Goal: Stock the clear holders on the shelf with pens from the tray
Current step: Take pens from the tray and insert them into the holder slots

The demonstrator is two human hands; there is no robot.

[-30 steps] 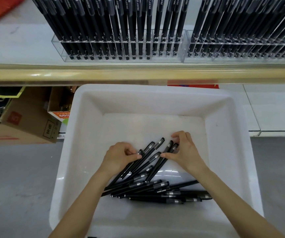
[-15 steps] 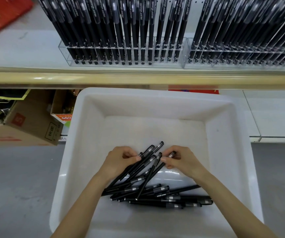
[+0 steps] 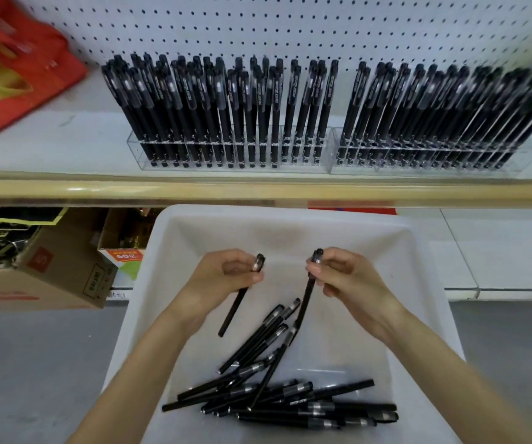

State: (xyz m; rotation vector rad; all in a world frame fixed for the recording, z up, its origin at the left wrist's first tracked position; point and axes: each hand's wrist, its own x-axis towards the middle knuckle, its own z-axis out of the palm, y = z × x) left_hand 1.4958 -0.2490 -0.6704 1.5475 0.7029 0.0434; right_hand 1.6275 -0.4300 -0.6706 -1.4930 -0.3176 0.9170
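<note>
Fingers of the left hand (image 3: 226, 278) curl round the cap end of the left pen (image 3: 236, 305), whose barrel slants down and leftward, clear of the heap. Just beside it, not touching, the right hand (image 3: 349, 278) pinches the right pen (image 3: 308, 293) near its cap between thumb and fingertips. Its barrel hangs towards the loose pens (image 3: 290, 402); whether it touches them I cannot tell. Those lie criss-crossed on the floor of the white tray (image 3: 290, 210), below both hands and nearer the person. Beyond the tray, on the white shelf (image 3: 66, 145), the left clear holder (image 3: 324, 161) and right clear holder (image 3: 367, 163) stand side by side, packed with upright black pens against the pegboard (image 3: 290, 27).
</note>
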